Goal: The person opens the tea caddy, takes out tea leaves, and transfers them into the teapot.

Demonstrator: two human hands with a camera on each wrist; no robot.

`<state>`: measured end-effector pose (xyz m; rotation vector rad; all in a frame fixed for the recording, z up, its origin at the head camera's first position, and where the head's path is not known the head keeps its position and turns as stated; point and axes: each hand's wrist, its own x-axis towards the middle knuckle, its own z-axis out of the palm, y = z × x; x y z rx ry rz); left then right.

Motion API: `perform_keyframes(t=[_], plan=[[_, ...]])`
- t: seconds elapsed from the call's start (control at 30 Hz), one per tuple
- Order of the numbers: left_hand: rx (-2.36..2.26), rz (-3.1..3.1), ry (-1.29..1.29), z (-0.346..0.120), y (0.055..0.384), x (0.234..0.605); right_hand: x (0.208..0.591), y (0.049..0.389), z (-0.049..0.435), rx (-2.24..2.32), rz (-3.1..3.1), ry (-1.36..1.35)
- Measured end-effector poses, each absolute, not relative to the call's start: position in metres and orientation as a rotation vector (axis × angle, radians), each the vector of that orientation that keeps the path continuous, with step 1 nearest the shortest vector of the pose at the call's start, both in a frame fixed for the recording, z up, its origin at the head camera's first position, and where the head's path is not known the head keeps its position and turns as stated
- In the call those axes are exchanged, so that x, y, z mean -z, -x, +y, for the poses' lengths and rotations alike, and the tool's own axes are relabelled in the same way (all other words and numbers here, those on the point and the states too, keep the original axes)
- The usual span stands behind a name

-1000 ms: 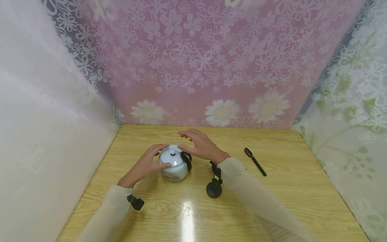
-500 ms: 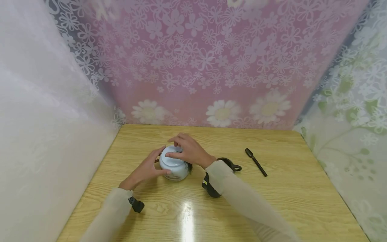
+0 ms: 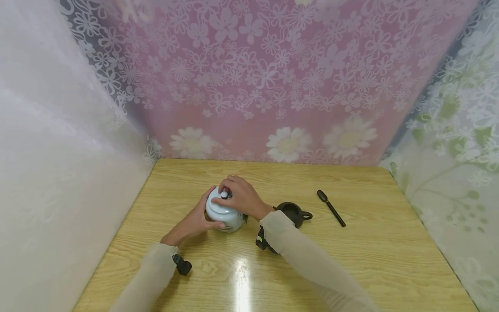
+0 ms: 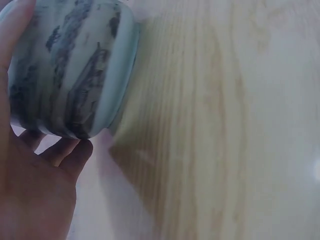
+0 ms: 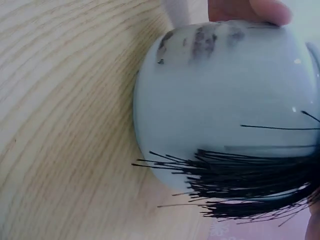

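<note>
A pale blue-white ceramic jar (image 3: 231, 222) stands upright on the wooden table, with a dark painted pattern on its side in the left wrist view. Its lid (image 3: 220, 209) is on and has a small round knob (image 3: 224, 195). From the lid a black tassel (image 5: 250, 180) hangs down the jar's side. The left hand (image 3: 195, 222) grips the jar from the left, thumb in front and fingers behind. Over the lid, the right hand (image 3: 244, 198) curls its thumb and fingers round the knob. The right fingertips are mostly out of the right wrist view.
Right of the jar, a dark cup-like vessel (image 3: 299, 222) with a ring handle sits partly behind the right sleeve. A black spoon (image 3: 331, 209) lies farther right on the table (image 3: 382, 242). Floral cloth (image 3: 273, 86) surrounds the table at the back and sides.
The right hand has moved left and down from beside the jar onto the lid's knob, its fingers curling in. The dark vessel has come into sight. The left hand stays on the jar.
</note>
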<state>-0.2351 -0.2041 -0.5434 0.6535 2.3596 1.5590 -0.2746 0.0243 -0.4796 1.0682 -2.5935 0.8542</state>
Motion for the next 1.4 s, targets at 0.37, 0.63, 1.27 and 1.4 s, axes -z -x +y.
perform_keyframes(t=[0.37, 0.63, 1.27, 1.4], plan=[[-1.582, 2.354, -0.602, -0.203, 0.235, 0.55, 0.486, 0.276, 0.021, -0.906, -2.563, -0.99], [-1.575, 2.365, -0.57, -0.201, 0.232, 0.549, 0.493, 0.276, 0.02, -1.001, -2.472, -1.012], [-1.554, 2.391, -0.601, -0.201, 0.232, 0.552, 0.5, 0.274, 0.019, -1.176, -2.293, -0.898], [-1.554, 2.393, -0.597, -0.202, 0.233, 0.555, 0.497, 0.277, 0.023, -1.138, -2.363, -0.979]])
